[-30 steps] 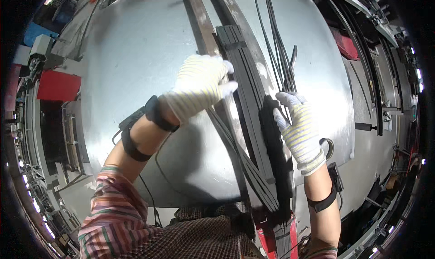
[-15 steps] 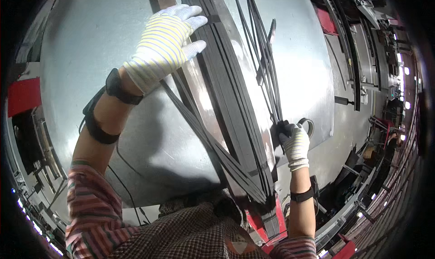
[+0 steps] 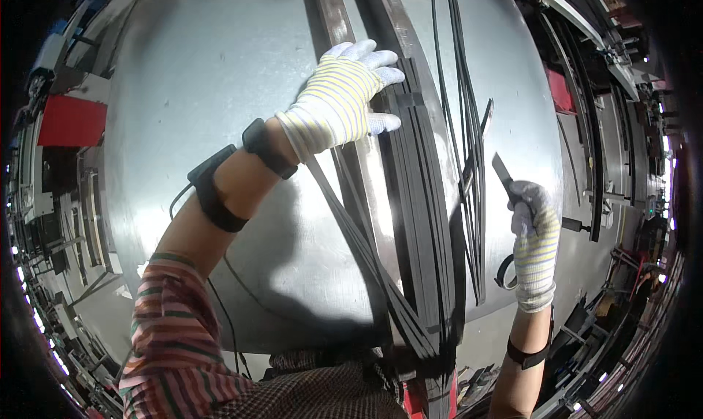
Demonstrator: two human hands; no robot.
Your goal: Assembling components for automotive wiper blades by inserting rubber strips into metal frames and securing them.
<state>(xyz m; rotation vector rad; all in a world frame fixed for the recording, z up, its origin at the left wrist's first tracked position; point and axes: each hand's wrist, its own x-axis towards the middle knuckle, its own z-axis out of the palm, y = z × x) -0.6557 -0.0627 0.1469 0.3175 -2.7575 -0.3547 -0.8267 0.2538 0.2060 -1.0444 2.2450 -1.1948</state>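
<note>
A workshop floor crowded with racks and machinery surrounds a metal-topped bench (image 3: 212, 89), with a red panel (image 3: 72, 121) standing off its left side. Two long metal bars (image 3: 329, 9) run lengthwise over the bench, and a bundle of dark grey strips (image 3: 421, 199) lies along them, its near end reaching past the bench's near edge above something red (image 3: 449, 397). A set of thinner strips (image 3: 359, 243) slants across the left bar and meets the bundle near its lower end.

The person's left hand (image 3: 337, 97), in a striped glove, is over the bundle's far part with its fingers (image 3: 381, 58) spread; whether they press on the strips cannot be told. The right hand (image 3: 537, 221), gloved alike, is well apart to the right, its fingers pinching a short dark flat piece (image 3: 502, 171) that points away from the person. Between the bundle and that hand lie loose black strips (image 3: 472, 170), and a dark ring (image 3: 500, 276) sits just beside the right glove.
</note>
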